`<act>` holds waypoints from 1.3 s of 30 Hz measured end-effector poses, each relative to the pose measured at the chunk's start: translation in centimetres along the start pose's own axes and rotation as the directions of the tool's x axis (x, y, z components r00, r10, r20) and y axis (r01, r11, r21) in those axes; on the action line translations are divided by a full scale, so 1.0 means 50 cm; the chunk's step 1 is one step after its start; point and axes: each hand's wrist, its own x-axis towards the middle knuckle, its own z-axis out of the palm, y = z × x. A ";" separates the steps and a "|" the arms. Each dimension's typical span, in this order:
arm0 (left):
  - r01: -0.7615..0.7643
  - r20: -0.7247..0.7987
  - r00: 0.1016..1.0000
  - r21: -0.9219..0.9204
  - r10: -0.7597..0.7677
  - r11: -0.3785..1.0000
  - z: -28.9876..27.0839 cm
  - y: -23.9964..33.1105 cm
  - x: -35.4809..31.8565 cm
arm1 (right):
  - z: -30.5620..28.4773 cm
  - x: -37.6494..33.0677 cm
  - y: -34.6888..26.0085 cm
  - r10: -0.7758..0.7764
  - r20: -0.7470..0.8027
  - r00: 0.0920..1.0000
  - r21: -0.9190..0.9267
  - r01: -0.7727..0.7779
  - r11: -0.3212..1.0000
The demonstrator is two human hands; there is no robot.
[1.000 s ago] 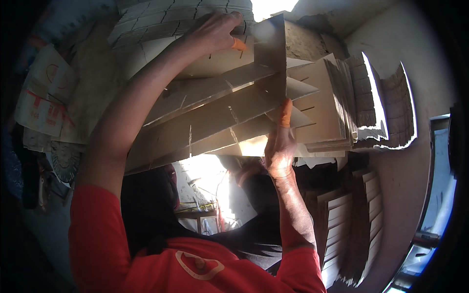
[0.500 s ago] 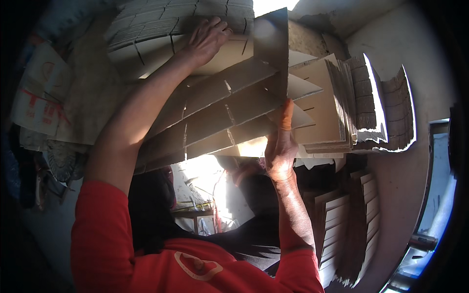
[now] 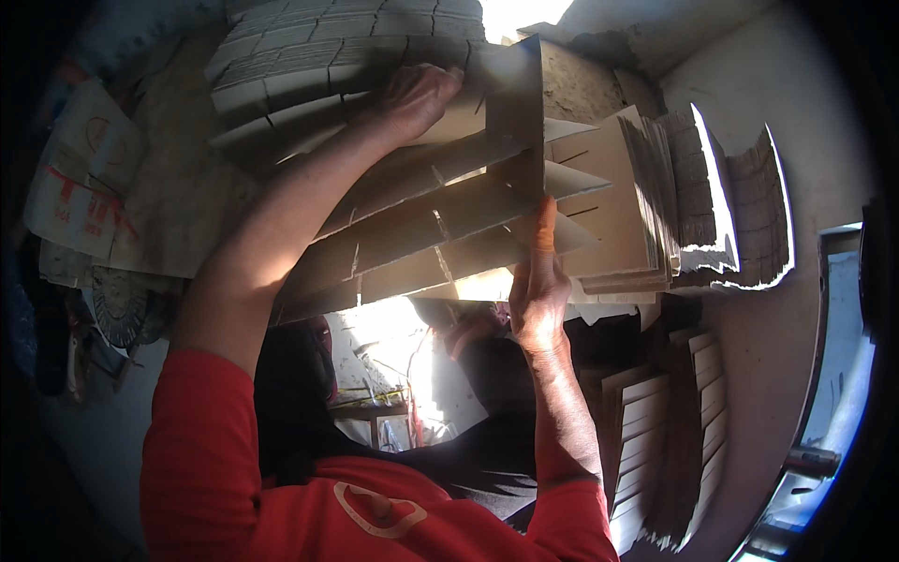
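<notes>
My right hand point(image 3: 540, 295) grips the lower right part of a partly assembled cardboard divider, its orange-wrapped digit pressed along the edge. Several slotted strips point(image 3: 393, 229) of this divider fan out to the left, crossed by one upright cardboard strip point(image 3: 518, 108). My left hand point(image 3: 421, 101) reaches over the divider with its fingers curled closed at a slotted cardboard strip point(image 3: 309, 117) in front of the far stack. Its fingertips are partly hidden, and the strip seems to be between them.
A tall stack of slotted cardboard strips point(image 3: 346, 28) stands at the far side. More cardboard sheets point(image 3: 609, 201) and strip bundles point(image 3: 698, 187) lie to the right, with finished-looking slatted stacks point(image 3: 641, 440) below. A printed carton point(image 3: 80, 178) sits at the left, a wall point(image 3: 768, 375) at the right.
My left hand has moved slightly right and away, its spread fingers curling closed. A strip by the far stack has shifted. The divider in my right hand has dipped slightly.
</notes>
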 end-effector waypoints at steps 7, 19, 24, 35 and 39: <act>-0.147 -0.060 0.988 -0.039 0.145 0.988 0.001 0.020 -0.006 | -0.008 0.003 0.008 0.079 0.096 0.992 -0.121 -0.067 0.990; -0.083 0.197 0.969 -0.304 0.147 0.949 -0.005 0.020 0.002 | -0.035 0.054 0.015 0.183 0.222 0.958 -0.255 -0.124 0.959; -0.208 -0.054 0.978 -0.197 0.201 0.958 -0.060 0.016 -0.023 | -0.024 0.061 0.032 0.167 0.212 0.963 -0.322 -0.092 0.942; 0.272 0.460 0.883 -0.340 -0.093 0.900 -0.188 0.009 -0.160 | -0.056 0.070 0.056 0.167 0.287 0.943 -0.348 -0.060 0.936; 0.281 0.398 0.912 -0.428 -0.101 0.859 -0.190 -0.013 -0.168 | -0.126 0.072 0.073 0.264 0.065 0.962 -0.216 -0.244 0.945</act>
